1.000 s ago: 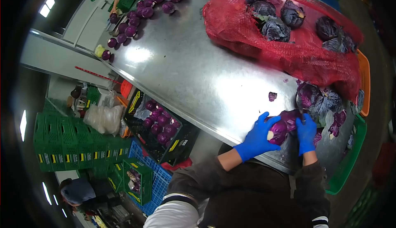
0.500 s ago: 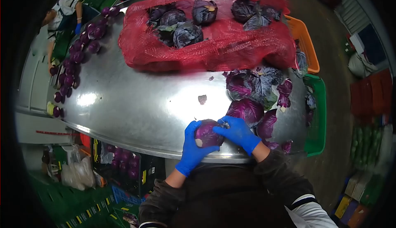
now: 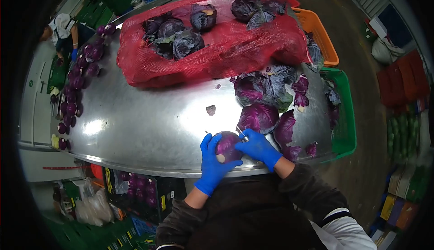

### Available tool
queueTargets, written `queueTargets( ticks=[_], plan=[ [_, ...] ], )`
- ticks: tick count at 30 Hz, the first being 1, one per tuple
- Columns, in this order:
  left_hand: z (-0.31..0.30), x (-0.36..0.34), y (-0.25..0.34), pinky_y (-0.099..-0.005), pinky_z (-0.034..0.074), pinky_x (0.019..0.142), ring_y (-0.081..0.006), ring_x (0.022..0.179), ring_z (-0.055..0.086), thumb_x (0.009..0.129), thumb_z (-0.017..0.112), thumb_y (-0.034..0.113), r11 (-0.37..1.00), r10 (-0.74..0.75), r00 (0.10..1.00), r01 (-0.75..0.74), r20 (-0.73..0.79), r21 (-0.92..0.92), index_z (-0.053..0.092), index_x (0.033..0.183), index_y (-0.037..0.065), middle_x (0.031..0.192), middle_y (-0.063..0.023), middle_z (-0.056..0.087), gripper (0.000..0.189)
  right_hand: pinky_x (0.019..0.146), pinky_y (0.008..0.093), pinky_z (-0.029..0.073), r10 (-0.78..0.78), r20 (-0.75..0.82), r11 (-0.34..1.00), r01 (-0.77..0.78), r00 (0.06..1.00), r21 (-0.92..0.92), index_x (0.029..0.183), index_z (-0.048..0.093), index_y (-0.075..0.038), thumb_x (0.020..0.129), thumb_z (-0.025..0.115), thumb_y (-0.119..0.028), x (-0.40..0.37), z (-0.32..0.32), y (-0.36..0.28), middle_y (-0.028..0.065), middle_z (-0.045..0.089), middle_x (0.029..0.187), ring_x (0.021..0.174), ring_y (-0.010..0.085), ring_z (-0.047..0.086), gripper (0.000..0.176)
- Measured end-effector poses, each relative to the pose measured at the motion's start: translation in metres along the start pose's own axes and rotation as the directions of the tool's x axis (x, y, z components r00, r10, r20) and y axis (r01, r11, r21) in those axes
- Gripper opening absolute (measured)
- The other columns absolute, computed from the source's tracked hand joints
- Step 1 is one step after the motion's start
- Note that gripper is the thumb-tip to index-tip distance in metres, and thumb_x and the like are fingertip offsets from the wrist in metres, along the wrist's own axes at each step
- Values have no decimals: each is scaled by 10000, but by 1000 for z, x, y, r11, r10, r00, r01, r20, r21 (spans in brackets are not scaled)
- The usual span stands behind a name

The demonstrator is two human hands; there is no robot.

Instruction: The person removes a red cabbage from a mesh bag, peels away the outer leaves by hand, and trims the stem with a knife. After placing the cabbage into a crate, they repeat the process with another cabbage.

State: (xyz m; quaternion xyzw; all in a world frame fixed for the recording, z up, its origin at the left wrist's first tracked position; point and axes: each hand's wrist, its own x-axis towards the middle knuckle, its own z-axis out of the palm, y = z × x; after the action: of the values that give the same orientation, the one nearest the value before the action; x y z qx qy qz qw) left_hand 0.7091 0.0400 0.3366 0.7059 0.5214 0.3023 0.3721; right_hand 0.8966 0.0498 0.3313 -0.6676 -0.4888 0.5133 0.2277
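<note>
A trimmed purple cabbage (image 3: 227,146) is held near the front edge of the metal table (image 3: 149,128). My left hand (image 3: 212,162), in a blue glove, wraps round its left side and underside. My right hand (image 3: 259,148), also gloved, is closed on a small knife (image 3: 243,134) and touches the cabbage's right side. The thin blade points up and away. Just beyond my right hand lies another purple cabbage (image 3: 258,118), with loose leaves (image 3: 285,128) beside it and darker leafy cabbage (image 3: 266,87) behind.
A red mesh bag (image 3: 217,64) with several dark cabbages lies across the back. Several small trimmed cabbages (image 3: 78,82) line the left edge. An orange crate (image 3: 316,26) and a green crate (image 3: 348,114) stand at the right. Another person (image 3: 63,28) is at the far left.
The view has turned slightly, shifting the table's contents. The knife blade now shows standing clear above the cabbage, and my right hand has turned a little.
</note>
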Motion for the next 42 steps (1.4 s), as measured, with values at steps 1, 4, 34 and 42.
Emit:
queueTargets(
  ticks=[1, 4, 34, 42],
  plan=[
    [1, -2, 3, -413, 405, 1026, -311, 1246, 407, 547, 908, 316, 999, 16, 1000, -16, -6, 35, 377, 1346, 119, 1320, -176, 342, 980, 688, 368, 511, 5, -6, 1000, -5, 1000, 5, 1008, 575, -22, 725, 724, -359, -2, -1, 5, 154, 638, 873, 736, 246, 638, 465],
    [0, 0, 1, -403, 414, 1018, -295, 1244, 411, 554, 904, 297, 997, -52, 998, 50, -37, -54, 370, 1354, 98, 1336, -163, 340, 982, 583, 313, 492, 132, 105, 960, -153, 986, 236, 1059, 573, -25, 745, 700, -266, -9, -3, 0, 110, 601, 826, 630, 164, 584, 416],
    [-23, 19, -24, -382, 408, 1023, -294, 1281, 414, 570, 891, 242, 994, 40, 999, -39, 4, -98, 163, 1440, 10, 1441, -186, 289, 1158, 896, 320, 469, -230, -80, 965, 238, 970, 106, 1198, 563, -51, 735, 784, -361, 14, 12, 3, 115, 625, 1143, 1041, 202, 604, 599],
    [-20, 39, -15, -361, 448, 972, -245, 1151, 514, 663, 843, 191, 978, -111, 992, 119, 56, -171, 330, 1373, -21, 1259, -163, 488, 901, 888, 342, 471, -136, -133, 973, 157, 982, 166, 1266, 524, -29, 767, 756, -423, 13, -3, -10, 149, 617, 1139, 1033, 221, 603, 677]
  ],
)
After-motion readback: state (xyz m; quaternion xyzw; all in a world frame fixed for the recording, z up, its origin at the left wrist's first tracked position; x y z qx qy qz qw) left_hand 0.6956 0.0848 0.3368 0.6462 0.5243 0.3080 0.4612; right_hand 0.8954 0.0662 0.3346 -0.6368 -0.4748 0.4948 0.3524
